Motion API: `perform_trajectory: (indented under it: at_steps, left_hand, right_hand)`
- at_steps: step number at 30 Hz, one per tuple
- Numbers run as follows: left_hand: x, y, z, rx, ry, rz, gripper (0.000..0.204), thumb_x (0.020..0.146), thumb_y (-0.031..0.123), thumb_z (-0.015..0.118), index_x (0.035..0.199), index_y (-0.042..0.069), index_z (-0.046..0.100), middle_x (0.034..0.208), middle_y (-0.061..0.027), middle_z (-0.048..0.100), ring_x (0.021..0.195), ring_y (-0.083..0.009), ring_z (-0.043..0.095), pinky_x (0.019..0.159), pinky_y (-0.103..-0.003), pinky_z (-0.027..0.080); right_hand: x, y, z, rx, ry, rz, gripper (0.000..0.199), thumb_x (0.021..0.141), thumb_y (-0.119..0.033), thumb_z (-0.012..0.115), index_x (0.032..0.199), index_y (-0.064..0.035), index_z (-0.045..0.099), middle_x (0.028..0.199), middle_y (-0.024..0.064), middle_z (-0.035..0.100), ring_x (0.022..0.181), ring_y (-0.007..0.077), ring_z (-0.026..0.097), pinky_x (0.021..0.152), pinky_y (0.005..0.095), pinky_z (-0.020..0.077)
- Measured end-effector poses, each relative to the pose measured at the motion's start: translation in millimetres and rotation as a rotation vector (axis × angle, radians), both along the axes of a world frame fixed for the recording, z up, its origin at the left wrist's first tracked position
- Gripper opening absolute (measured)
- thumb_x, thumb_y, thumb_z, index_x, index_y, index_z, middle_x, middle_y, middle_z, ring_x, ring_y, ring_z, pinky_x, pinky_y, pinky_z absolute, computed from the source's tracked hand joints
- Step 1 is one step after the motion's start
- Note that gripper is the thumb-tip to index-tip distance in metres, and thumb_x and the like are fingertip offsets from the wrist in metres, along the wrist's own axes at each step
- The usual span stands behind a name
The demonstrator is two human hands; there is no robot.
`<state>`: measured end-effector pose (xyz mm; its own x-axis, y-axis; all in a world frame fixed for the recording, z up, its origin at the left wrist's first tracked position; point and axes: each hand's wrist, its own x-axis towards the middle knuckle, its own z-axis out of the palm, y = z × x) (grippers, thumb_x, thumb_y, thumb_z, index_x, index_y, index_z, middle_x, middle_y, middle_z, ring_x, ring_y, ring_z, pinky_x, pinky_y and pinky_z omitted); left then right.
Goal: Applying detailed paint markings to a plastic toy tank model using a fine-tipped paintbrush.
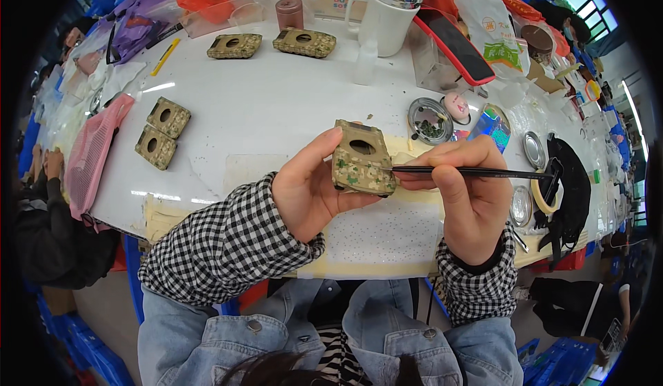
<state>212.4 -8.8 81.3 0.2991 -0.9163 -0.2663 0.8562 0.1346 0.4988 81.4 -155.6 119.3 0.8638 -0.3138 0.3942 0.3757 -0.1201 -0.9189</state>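
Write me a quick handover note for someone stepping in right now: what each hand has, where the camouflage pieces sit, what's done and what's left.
Left hand: grips a camouflage-painted model tank hull, held above the white table.
Right hand: pinches a thin black paintbrush, tip touching the hull's right side.
Other pieces: two square camouflage blocks lie at the left of the table, two flat camouflage hulls at the far edge.
Round metal paint dish sits beyond the right hand.
Done: the held hull already shows camouflage.
Left: brushwork is mid-stroke; how much remains I cannot tell.

The white table (276,102) has lots of room in the middle. Little camo blocks (162,132) sit left, a mug (383,13) behind, round tins (429,118) right.
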Motion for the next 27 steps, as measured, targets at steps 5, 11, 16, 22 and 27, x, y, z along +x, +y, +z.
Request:
perform_trajectory:
  at_steps: [5, 11, 16, 22, 27]
  left_hand:
    - [-0.6, 0.2, -0.1, 0.002, -0.019, -0.001, 0.047, 0.094, 0.039, 0.044, 0.124, 0.004, 0.044, 0.117, -0.0143, 0.056, 0.104, -0.0247, 0.059, 0.089, -0.038, 0.050]
    - [-1.6, -0.6, 1.6, 0.017, -0.012, 0.021, 0.045, 0.099, 0.034, 0.029, 0.131, 0.004, 0.038, 0.123, -0.0216, 0.052, 0.107, -0.0289, 0.058, 0.087, -0.036, 0.054]
    - [-1.2, -0.8, 0.9, -0.001, -0.019, 0.019, 0.045, 0.099, 0.034, 0.028, 0.131, 0.003, 0.038, 0.123, -0.0219, 0.052, 0.108, -0.0282, 0.057, 0.087, -0.036, 0.054]
    - [-1.3, -0.9, 1.5, 0.003, -0.013, 0.017, 0.045, 0.099, 0.034, 0.029, 0.131, 0.003, 0.038, 0.123, -0.0217, 0.052, 0.109, -0.0280, 0.057, 0.087, -0.036, 0.054]
    - [-1.5, -0.4, 2.2, 0.012, -0.009, 0.022, 0.045, 0.099, 0.034, 0.029, 0.131, 0.003, 0.039, 0.122, -0.0214, 0.053, 0.108, -0.0277, 0.058, 0.087, -0.035, 0.054]
  right_hand:
    - [0.3, 1.0, -0.6, -0.012, -0.005, -0.009, 0.010, 0.091, -0.001, 0.053, 0.097, 0.0043, 0.047, 0.095, 0.0154, 0.061, 0.087, 0.0167, 0.063, 0.079, 0.0269, 0.0520]
    - [0.2, -0.7, -0.6, -0.080, 0.015, -0.027, 0.010, 0.090, -0.001, 0.054, 0.096, 0.0043, 0.049, 0.094, 0.0144, 0.061, 0.086, 0.0158, 0.063, 0.078, 0.0261, 0.0514]
    - [1.8, 0.0, 1.1, -0.217, 0.026, -0.069, 0.012, 0.093, -0.008, 0.051, 0.095, 0.0021, 0.044, 0.089, 0.0179, 0.059, 0.080, 0.0199, 0.063, 0.073, 0.0291, 0.0549]
    - [1.5, -1.2, 1.2, -0.243, 0.026, -0.063, 0.012, 0.093, -0.007, 0.051, 0.095, 0.0022, 0.044, 0.089, 0.0176, 0.059, 0.080, 0.0201, 0.063, 0.074, 0.0293, 0.0548]
    - [1.3, -0.7, -1.5, -0.128, -0.003, -0.051, 0.009, 0.089, 0.000, 0.055, 0.095, 0.0042, 0.050, 0.092, 0.0129, 0.061, 0.084, 0.0151, 0.062, 0.076, 0.0255, 0.0505]
